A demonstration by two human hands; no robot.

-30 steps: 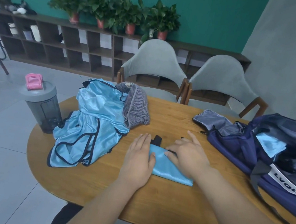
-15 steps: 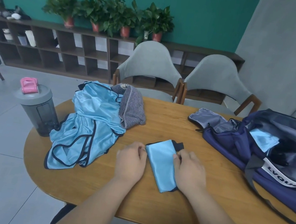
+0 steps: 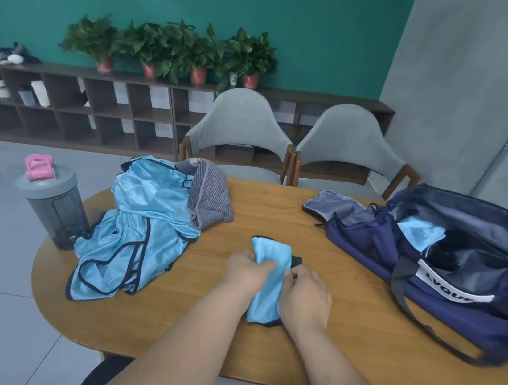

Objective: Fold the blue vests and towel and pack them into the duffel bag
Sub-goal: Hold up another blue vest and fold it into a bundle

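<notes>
Two hands, left hand (image 3: 247,272) and right hand (image 3: 305,296), fingers pinch folded blue vest (image 3: 270,254) on table (image 3: 275,214) | looks soft, light, slippery (may slide open) | best held by both long edges

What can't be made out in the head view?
Head view only:
Duffel bag: right end cut off by the frame edge; interior too dark.
Folded vest: side edges covered by left hand and right hand.
Vest pile: tangled folds hide how many.
</notes>
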